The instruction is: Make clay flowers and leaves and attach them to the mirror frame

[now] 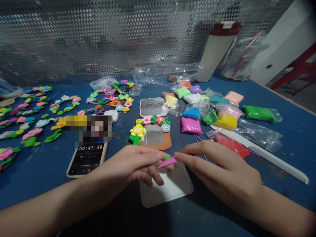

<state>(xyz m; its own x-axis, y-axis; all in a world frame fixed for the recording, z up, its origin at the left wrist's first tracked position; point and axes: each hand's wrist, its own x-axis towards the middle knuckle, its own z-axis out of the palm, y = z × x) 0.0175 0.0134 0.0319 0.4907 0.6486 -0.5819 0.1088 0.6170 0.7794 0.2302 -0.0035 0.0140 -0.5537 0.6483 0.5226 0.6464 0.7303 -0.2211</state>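
Note:
My left hand is palm up with fingers partly curled, and a small piece of green clay rests on its fingertips. My right hand pinches a pink clay tool, its flat pointed blade lying against the green clay. Part of that clay is hidden by the blade. Under both hands lies a translucent white plastic board. Just beyond them is a frame with an orange clay border, decorated with clay flowers and green leaves along its left and top.
Several bagged clay packs lie at the right, beside a white comb. A phone showing a timer is at the left, near many finished clay flower pieces. A tumbler stands before the perforated metal panel.

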